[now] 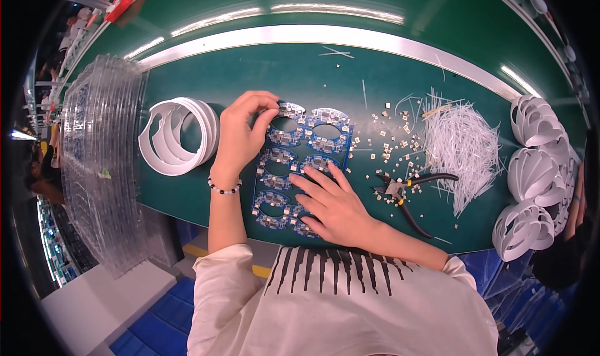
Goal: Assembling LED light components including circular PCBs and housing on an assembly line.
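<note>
A panel of blue circuit boards (275, 182), joined in rows with oval openings, lies on the green tabletop before me. My left hand (247, 126) is closed at the panel's upper left corner, thumb and fingertips pinched on its edge. Spread fingers of my right hand (334, 207) rest flat on the panel's lower right part, covering some of the boards. Right of that hand, black-handled cutting pliers (392, 187) lie with their handles apart, touched by neither hand.
Small pale components (389, 148) are scattered right of the panel, beside a heap of thin white strips (462, 150). White plastic rings (178, 137) stand at left; more white rings (533, 176) line the right edge. Stacked clear plastic trays (103, 162) rise at far left.
</note>
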Available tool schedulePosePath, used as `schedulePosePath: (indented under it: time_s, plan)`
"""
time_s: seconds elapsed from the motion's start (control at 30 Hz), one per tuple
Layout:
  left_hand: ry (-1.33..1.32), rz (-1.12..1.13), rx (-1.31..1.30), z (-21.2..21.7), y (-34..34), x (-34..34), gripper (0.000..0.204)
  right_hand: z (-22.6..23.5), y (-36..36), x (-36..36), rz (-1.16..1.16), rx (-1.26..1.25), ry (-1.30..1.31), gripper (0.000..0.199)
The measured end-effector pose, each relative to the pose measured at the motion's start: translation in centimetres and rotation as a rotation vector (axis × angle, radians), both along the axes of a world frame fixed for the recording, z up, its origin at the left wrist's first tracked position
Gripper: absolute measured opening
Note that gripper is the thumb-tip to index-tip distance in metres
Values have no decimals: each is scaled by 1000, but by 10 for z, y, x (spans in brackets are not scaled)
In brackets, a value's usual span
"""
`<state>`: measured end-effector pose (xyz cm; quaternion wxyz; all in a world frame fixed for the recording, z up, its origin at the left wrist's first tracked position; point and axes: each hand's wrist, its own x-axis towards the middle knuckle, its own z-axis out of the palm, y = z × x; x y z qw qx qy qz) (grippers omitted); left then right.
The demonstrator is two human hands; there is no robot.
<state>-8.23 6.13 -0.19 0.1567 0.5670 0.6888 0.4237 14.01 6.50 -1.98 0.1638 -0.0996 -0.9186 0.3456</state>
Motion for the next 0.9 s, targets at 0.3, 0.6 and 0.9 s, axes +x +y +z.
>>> schedulePosePath:
  time_s: [0.3, 0.6, 0.9]
  plan:
    - [99, -129, 81, 6, -3, 12, 14, 1, 0, -1, 1, -4, 2, 34]
    - [-3, -13, -197, 5, -30, -17, 16, 1, 0, -1, 1, -12, 8, 34]
    - [-133, -20, -166, 0, -27, -16, 12, 1, 1, 0, 4, -19, 12, 33]
